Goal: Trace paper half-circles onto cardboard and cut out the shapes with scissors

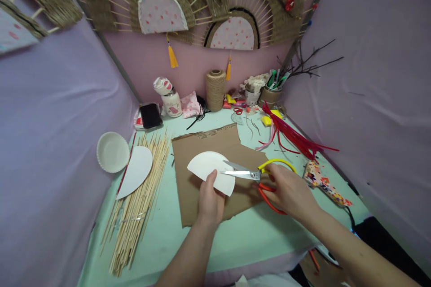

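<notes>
Head view: left hand point(212, 199) is grasping one white semicircle point(205, 163), which is being held mid-scene above brown cardboard point(218, 139). Right hand point(291, 193) is gripping scissors point(253, 176) at its three o'clock, parted blades overlapping it. Thin sticks point(133, 228) are lying at eight o'clock; twine spool point(215, 92) is standing at twelve o'clock.

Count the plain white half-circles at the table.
2: one half-circle in the left hand, another half-circle lying partly over the thin sticks. More could be hidden.
</notes>
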Available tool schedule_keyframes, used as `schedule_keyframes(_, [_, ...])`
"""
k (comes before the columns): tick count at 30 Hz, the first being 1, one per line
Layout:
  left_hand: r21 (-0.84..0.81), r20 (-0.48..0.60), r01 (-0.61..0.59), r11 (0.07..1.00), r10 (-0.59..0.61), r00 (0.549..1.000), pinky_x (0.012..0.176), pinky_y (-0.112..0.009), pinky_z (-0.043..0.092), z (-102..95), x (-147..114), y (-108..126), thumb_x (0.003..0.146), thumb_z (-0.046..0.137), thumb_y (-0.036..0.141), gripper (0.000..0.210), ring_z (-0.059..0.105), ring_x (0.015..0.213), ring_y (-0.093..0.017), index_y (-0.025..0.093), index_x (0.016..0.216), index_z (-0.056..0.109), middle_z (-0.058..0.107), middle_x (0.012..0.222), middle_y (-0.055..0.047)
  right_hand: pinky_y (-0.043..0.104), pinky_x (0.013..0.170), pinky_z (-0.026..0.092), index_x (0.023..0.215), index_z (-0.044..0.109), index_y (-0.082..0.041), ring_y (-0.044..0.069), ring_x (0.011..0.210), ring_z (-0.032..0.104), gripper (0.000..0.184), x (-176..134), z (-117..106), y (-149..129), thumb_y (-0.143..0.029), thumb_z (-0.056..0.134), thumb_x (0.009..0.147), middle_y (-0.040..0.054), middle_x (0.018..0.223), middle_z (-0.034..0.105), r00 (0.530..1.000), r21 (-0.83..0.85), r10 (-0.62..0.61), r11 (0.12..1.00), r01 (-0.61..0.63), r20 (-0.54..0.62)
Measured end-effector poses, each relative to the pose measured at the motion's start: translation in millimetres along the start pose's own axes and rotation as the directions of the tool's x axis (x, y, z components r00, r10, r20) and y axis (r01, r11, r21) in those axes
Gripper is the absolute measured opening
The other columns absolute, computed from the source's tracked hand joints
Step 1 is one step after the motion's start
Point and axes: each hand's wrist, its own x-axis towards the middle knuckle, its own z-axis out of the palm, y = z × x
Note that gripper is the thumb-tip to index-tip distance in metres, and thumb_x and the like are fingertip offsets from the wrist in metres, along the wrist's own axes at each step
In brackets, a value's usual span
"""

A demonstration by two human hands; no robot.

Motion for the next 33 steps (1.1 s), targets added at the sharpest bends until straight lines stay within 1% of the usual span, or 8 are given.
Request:
schedule_keyframes(3, [0.006,-0.028,0.017,1.0,-0.017,0.999,0.09,-0.029,0.049,0.9,-0.1,0.4,0.082,0.061,0.023,0.029,0.063,0.103,-0.021,0.013,0.108,0.065,0.071,0.104,-0.01,0.026,0.052,0.034,0.091,0.046,-0.021,0.019,0.063,0.057,0.018,-2.7,-2.6,0.6,-0.033,0.054,0.08,0.0033,0.075,0.06,1.0,0.004,-0.003,1.0,0.003,0.004])
schedule_keyframes(5, [-0.015,-0.037,0.054,0.998,-0.054,0.998,0.088,-0.029,0.05,1.9,0.8,0.7,0.082,0.06,0.022,0.027,0.064,0.101,-0.02,0.013,0.107,0.065,0.071,0.103,-0.01,0.026,0.05,0.033,0.088,0.045,-0.021,0.018,0.06,0.056,0.018,-3.7,-3.9,0.9,-0.035,0.054,0.081,0.0026,0.073,0.06,1.0,0.004,-0.007,1.0,0.007,0.002])
schedule_keyframes(12, [-0.089,-0.064,0.224,0.971,-0.23,0.971,0.077,-0.03,0.055,2.6,4.8,1.8,0.085,0.055,0.018,0.02,0.067,0.079,-0.015,0.013,0.101,0.065,0.072,0.091,-0.006,0.025,0.049,0.032,0.087,0.044,-0.021,0.017,0.059,0.057,0.019,-4.6,-1.8,1.7,-0.035,0.056,0.081,0.001,0.07,0.059,1.0,-0.008,-0.009,1.0,0.008,-0.026])
schedule_keyframes(15, [-0.101,-0.059,0.284,0.953,-0.291,0.955,0.074,-0.031,0.056,1.9,4.3,3.5,0.084,0.056,0.019,0.02,0.066,0.076,-0.015,0.014,0.102,0.064,0.072,0.091,-0.005,0.024,0.049,0.032,0.088,0.044,-0.021,0.017,0.06,0.057,0.02,-5.9,0.3,3.0,-0.034,0.057,0.081,0.0013,0.072,0.059,1.0,-0.028,-0.009,1.0,0.008,-0.019])
schedule_keyframes(20, [-0.111,-0.05,0.304,0.946,-0.311,0.949,0.073,-0.031,0.056,0.8,4.4,4.8,0.084,0.056,0.017,0.019,0.067,0.075,-0.015,0.014,0.102,0.063,0.072,0.089,-0.005,0.024,0.047,0.029,0.084,0.045,-0.022,0.017,0.06,0.057,0.019,-7.2,1.0,4.9,-0.035,0.058,0.08,0.0012,0.07,0.059,0.999,-0.047,-0.002,0.999,0.0,-0.039])
schedule_keyframes(24, [-0.105,-0.036,0.306,0.946,-0.311,0.95,0.075,-0.032,0.056,-0.3,5.6,3.0,0.082,0.058,0.018,0.021,0.067,0.077,-0.016,0.014,0.103,0.063,0.072,0.091,-0.005,0.024,0.047,0.028,0.085,0.046,-0.022,0.018,0.063,0.058,0.015,-7.8,1.0,5.3,-0.032,0.056,0.081,0.0018,0.071,0.061,0.999,-0.047,0.007,0.999,-0.009,-0.041])
schedule_keyframes(27, [-0.106,-0.048,0.295,0.95,-0.301,0.952,0.075,-0.032,0.055,1.5,4.7,3.1,0.081,0.059,0.018,0.022,0.067,0.077,-0.016,0.014,0.102,0.063,0.072,0.091,-0.005,0.024,0.048,0.028,0.086,0.047,-0.023,0.019,0.064,0.059,0.014,-8.4,0.8,5.2,-0.031,0.056,0.08,0.0021,0.072,0.062,0.999,-0.045,0.021,0.999,-0.023,-0.03])
schedule_keyframes(33, [-0.117,-0.069,0.293,0.949,-0.302,0.951,0.074,-0.03,0.055,5.1,2.9,3.7,0.083,0.055,0.015,0.019,0.066,0.074,-0.016,0.012,0.1,0.064,0.072,0.087,-0.006,0.024,0.049,0.028,0.085,0.048,-0.023,0.02,0.066,0.059,0.013,-8.3,0.4,5.6,-0.03,0.057,0.079,0.0025,0.073,0.063,0.999,-0.043,0.051,0.998,-0.052,-0.015])
